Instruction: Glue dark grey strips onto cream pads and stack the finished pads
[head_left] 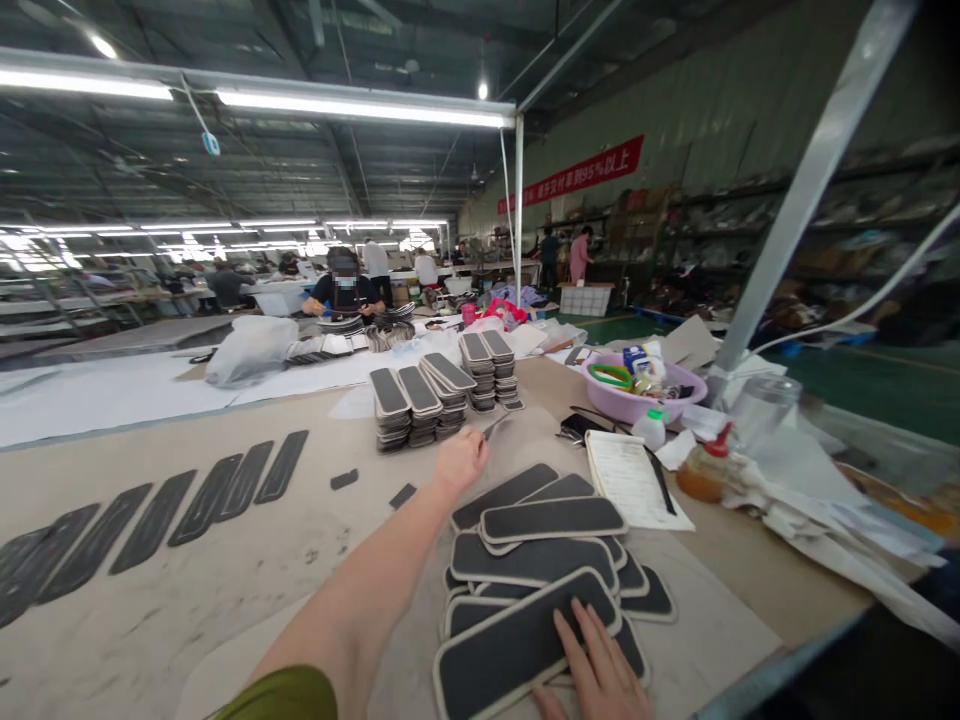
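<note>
My left hand is reached out over the table just in front of the stacked dark pads; its fingers are curled together around a thin dark item whose tip sticks out to the right, too small to name. My right hand lies with fingers spread on a dark rounded pad with a pale rim, the top one of a loose pile. More pads of that kind overlap behind it. Neat stacks of pads stand beyond my left hand. Several dark strips lie in a row at the left.
A purple basin of supplies, a notepad with a pen, a red-tipped glue bottle and a green-capped bottle are at the right. A metal post rises there. A person sits across the table beside a plastic bag.
</note>
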